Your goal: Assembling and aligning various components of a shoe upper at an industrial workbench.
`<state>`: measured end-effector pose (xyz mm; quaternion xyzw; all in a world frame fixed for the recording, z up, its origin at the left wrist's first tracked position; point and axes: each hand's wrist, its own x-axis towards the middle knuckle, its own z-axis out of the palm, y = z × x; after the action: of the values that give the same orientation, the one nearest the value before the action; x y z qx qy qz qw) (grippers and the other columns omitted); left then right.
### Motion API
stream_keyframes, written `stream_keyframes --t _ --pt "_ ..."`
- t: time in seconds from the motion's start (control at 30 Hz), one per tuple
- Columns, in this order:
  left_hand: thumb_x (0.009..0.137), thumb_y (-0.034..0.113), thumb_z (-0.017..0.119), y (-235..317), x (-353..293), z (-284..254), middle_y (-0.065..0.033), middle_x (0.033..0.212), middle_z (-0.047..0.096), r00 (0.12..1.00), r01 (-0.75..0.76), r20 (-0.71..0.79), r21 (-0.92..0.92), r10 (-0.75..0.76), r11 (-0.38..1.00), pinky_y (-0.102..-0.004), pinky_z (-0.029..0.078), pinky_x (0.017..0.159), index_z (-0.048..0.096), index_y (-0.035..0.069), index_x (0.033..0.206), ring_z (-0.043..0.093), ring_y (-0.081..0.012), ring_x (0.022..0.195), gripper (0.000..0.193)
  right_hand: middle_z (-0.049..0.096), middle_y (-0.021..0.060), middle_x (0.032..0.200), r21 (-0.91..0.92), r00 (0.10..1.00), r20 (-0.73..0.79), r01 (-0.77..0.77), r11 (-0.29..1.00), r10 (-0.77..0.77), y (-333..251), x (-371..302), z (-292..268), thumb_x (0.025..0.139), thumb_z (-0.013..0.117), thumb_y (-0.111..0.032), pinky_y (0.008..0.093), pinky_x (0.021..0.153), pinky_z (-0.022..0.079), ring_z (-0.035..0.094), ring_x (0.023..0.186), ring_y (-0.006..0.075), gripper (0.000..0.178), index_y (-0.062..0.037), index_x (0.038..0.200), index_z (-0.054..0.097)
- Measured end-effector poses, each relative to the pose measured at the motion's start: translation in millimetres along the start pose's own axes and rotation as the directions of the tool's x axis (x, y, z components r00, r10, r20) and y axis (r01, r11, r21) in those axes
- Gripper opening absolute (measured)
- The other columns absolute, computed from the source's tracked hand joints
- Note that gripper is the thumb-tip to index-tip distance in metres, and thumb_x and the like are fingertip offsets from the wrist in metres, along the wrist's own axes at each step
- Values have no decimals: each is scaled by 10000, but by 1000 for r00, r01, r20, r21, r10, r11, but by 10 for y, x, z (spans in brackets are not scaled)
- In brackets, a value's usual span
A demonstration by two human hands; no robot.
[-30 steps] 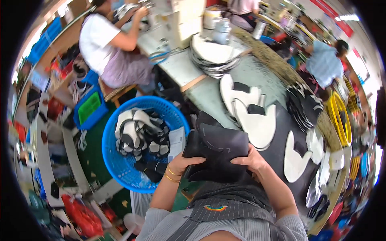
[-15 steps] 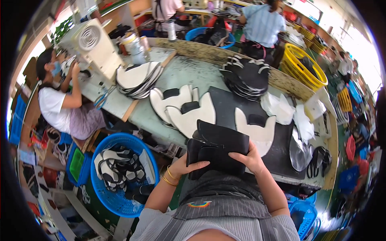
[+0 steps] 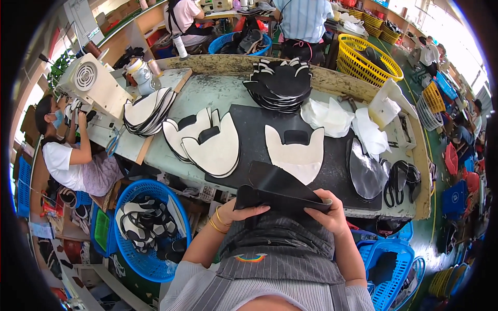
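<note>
Between my hands, in front of my apron, is a curved black leather-like shoe upper piece (image 3: 280, 187), bent with its upper edge raised. My left hand (image 3: 239, 211) is closed on its left end, thumb on the near side. My right hand (image 3: 330, 211) pinches the right end. Just beyond it, a white-lined shoe piece (image 3: 294, 151) with a black tab lies on a black mat (image 3: 249, 124). Left of that are overlapping white-lined pieces (image 3: 211, 150). A tall stack of black pieces (image 3: 280, 87) stands at the back of the table.
A blue basket (image 3: 124, 207) of shoe parts stands at lower left, another blue basket (image 3: 404, 259) at lower right. Plastic bags (image 3: 327, 116) and black-handled scissors (image 3: 392, 189) lie on the table's right. A co-worker (image 3: 65, 150) sits at a sewing machine (image 3: 93, 83) on the left.
The black piece has been tilted and bent open; its broad folded face now shows as a slanted curve. My right hand has shifted to its right end. The whole view has swung somewhat right.
</note>
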<state>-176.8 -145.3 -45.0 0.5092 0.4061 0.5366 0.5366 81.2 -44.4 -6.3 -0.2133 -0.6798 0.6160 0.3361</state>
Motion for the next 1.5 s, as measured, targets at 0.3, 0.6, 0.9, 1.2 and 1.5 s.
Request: stream_keyframes --t 0.3,0.6,0.9,1.2,1.5 --pt "808 60 697 176 48 347 -110 1142 601 976 -136 200 286 80 948 -294 426 908 538 -25 1199 544 -174 1044 431 635 -7 892 167 992 -113 -38 985 58 174 -213 -191 755 707 75 215 748 459 565 827 61 299 -22 1016 597" --pt "770 32 720 148 227 479 -101 1322 473 962 52 267 -4 -49 999 -326 323 1028 396 -5 1341 431 -198 1215 657 632 11 969 198 945 -273 -130 972 182 180 -298 -196 751 707 62 233 821 457 572 886 81 335 -22 1044 567" --pt "797 247 725 -111 216 562 -88 1326 473 947 247 299 -440 -118 863 -352 331 1040 353 0 1379 430 -202 1229 734 639 68 1045 539 829 -346 -208 816 440 47 -365 -86 872 603 -89 302 845 497 623 929 167 317 0 1171 542" --pt "945 574 282 -203 376 444 -169 1360 450 959 283 276 -905 -69 317 -425 389 1034 348 24 1385 478 -277 1224 707 642 83 993 645 811 -185 -326 691 556 -3 -211 -160 908 528 -109 295 802 528 642 875 158 192 6 1057 567" --pt "953 338 452 -348 229 378 -136 1172 603 958 218 80 -829 -277 514 -352 467 939 529 -20 1220 597 -225 1058 454 625 81 1006 469 835 -315 -277 839 452 -22 -122 69 877 586 -69 265 803 506 619 897 149 253 3 1115 536"
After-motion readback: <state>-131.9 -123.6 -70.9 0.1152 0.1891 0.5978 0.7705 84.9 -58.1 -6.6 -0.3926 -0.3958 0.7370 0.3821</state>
